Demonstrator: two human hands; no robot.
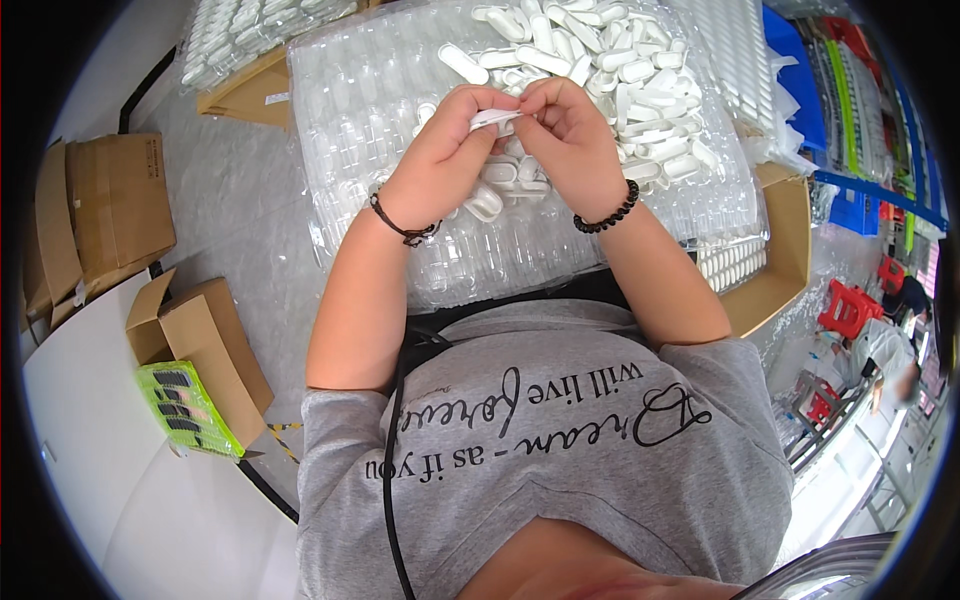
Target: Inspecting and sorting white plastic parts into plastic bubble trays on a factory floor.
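Observation:
Both hands meet over a clear plastic blister tray [350,130] strewn with loose parts. Between them is a small white oblong plastic piece [494,118]. My left hand [450,145] pinches its left end between thumb and fingers. With thumb and fingertips, my right hand [570,140] closes on its right end. The fingers hide part of the piece, so its exact form cannot be told. A heap of similar white oblong shells [640,85] with rounded ends spreads to the right and beyond my hands. A few more white shells [515,178] lie just below my fingers.
At the right, an open cardboard box [785,255] holds trays of white pieces. Further filled trays [245,40] stand far left. Cardboard boxes [125,195] and a green-edged pack [190,408] are at the left. Blue bins [795,80], red stools [850,308] and another person [885,365] appear far right.

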